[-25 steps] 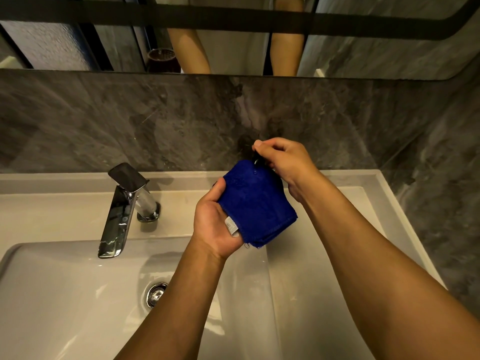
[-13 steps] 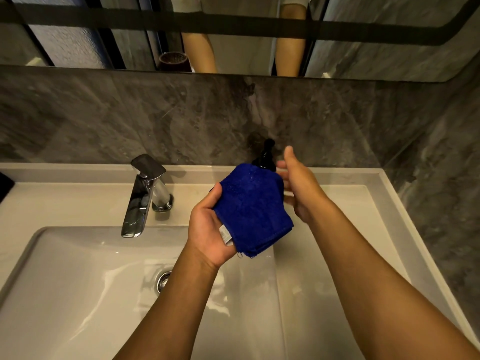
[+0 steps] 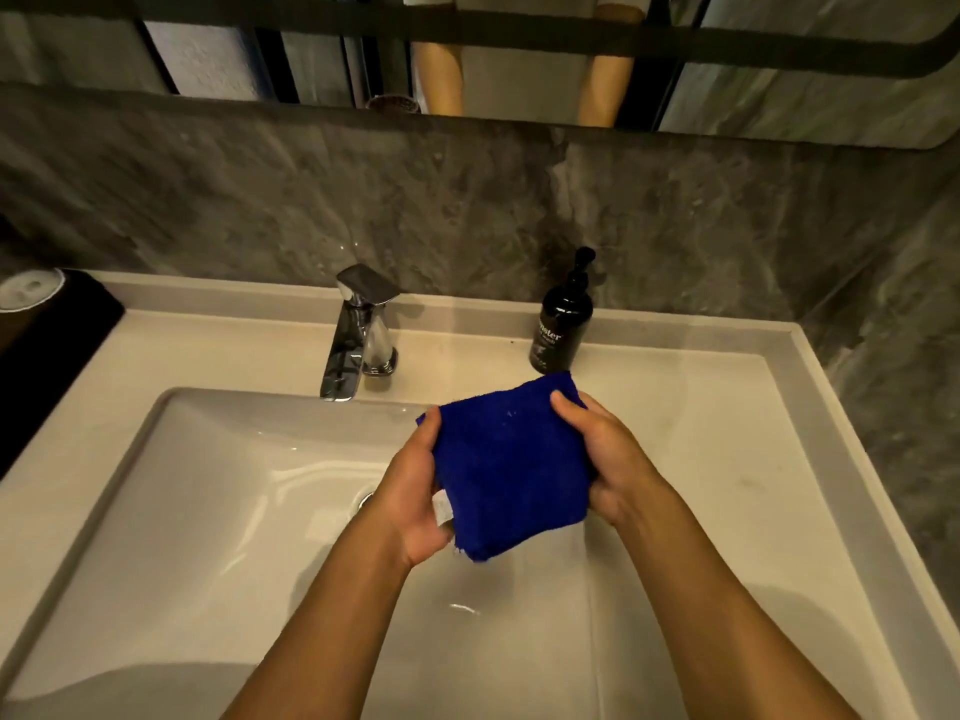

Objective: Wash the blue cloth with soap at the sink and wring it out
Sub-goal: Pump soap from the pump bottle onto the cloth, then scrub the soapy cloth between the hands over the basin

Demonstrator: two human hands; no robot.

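Observation:
A folded blue cloth [image 3: 511, 465] with a small white tag hangs over the right side of the white sink basin [image 3: 208, 511]. My left hand [image 3: 415, 496] grips its left edge, thumb on top. Its right edge is held by my right hand [image 3: 608, 459], fingers curled over the top corner. A black soap pump bottle [image 3: 563, 319] stands upright on the sink ledge just behind the cloth, untouched. The chrome faucet [image 3: 358, 330] stands to the left of the bottle; no water is seen running.
The drain [image 3: 366, 498] peeks out beside my left wrist. A dark object [image 3: 57, 345] with a white round item [image 3: 28, 288] on it sits at the far left of the counter. Grey stone wall and a mirror rise behind the sink.
My right hand left the soap pump and came down onto the cloth's right edge. Both hands and the cloth moved toward me, away from the bottle, which now shows fully.

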